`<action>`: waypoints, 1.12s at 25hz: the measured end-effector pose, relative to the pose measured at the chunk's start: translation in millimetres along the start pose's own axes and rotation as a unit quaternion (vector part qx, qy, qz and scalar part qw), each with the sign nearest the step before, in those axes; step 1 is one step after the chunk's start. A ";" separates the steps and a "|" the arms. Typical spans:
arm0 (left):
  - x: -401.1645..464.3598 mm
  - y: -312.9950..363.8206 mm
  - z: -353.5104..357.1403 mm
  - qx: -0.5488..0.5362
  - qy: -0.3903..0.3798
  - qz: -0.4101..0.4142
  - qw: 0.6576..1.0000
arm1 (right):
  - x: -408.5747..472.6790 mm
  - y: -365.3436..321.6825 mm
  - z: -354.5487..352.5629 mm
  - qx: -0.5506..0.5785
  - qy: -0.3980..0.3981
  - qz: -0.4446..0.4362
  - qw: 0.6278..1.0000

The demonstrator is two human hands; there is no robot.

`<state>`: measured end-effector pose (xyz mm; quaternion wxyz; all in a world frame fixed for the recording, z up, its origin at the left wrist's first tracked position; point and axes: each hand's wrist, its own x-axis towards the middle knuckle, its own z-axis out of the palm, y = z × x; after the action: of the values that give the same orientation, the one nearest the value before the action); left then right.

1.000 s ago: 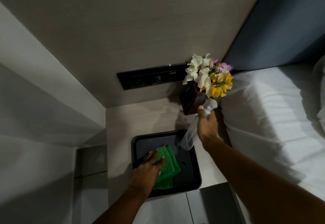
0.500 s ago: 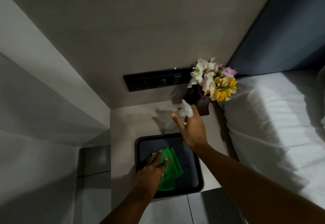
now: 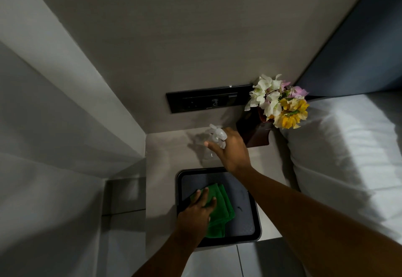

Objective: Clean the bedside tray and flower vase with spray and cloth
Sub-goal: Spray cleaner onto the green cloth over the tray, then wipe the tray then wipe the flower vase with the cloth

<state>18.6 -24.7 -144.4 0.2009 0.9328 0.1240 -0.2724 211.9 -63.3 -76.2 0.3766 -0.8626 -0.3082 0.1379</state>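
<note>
A narrow counter [image 3: 167,159] is being shown, closed in by a wall on its left, by the back wall behind it and by the white bed [image 3: 348,157] on its right. The black tray [image 3: 257,222] is lying at the front of the counter, and its front rim is reaching almost to the counter's front edge, beyond which floor tiles are seen. A thin strip of bare counter is being left on each side of the tray, and a wider bare area is lying between the tray's back rim and the back wall.

A folded green cloth [image 3: 221,207] is being pressed flat on the tray's left half by the left hand [image 3: 198,213], whose fingers are being held spread on top of it. The tray's right half is bare.

A clear spray bottle [image 3: 215,137] is being held by the right hand [image 3: 232,150] over the bare area behind the tray, with the fingers closed around its neck. Whether its base is touching the counter cannot be told.

The dark vase [image 3: 254,133] is standing in the back right corner, just beside the bed and close to the right hand. White, yellow and pink flowers [image 3: 278,102] are rising from it. A black socket panel [image 3: 208,101] is set into the back wall. The room is dim.
</note>
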 end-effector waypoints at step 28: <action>18.9 -5.9 -31.6 -0.254 0.166 -0.155 0.940 | -148.8 34.8 60.9 -0.258 -0.316 -0.007 0.913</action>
<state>46.6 -3.2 -132.4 0.3633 0.8518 0.3638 -0.1008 83.3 -141.8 -142.2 0.0247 -0.8390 -0.4423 0.3159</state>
